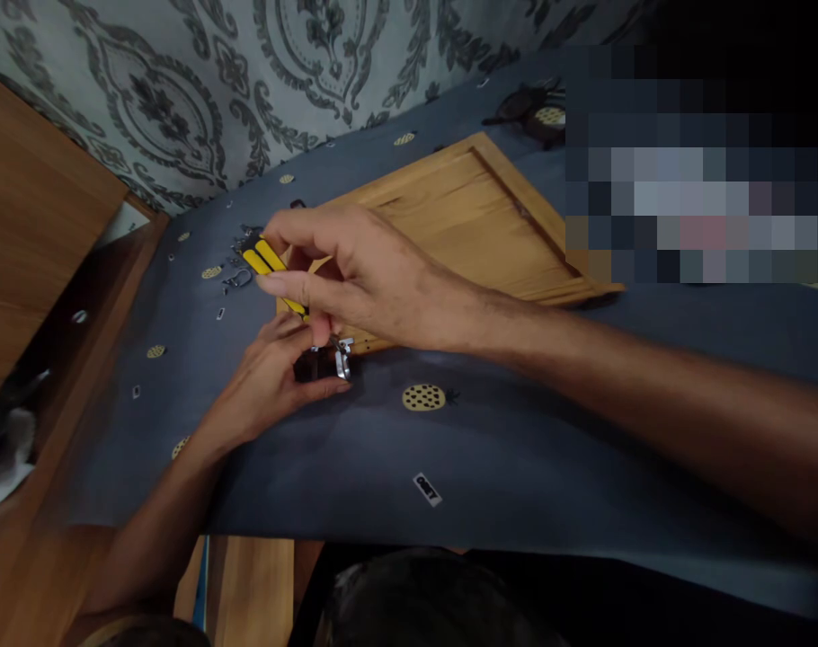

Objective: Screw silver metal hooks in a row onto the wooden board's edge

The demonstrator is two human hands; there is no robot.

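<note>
A yellow-and-black handled screwdriver [264, 259] is pinched in my right hand [361, 279], its handle up and left, its tip running down behind my fingers. Below it, my left hand [267, 377] holds a silver metal hinge [342, 359] between thumb and fingers, at the near left edge of a wooden door panel [442, 216]. The panel lies on the dark patterned cloth. My fingers hide part of the hinge and the tool's tip.
Small metal pieces [237, 280] lie on the cloth [355, 467] left of the panel. A dark object [527, 108] sits at the back. Wooden furniture [38, 216] stands at the left, a patterned wall [180, 81] behind. The upper right is pixelated.
</note>
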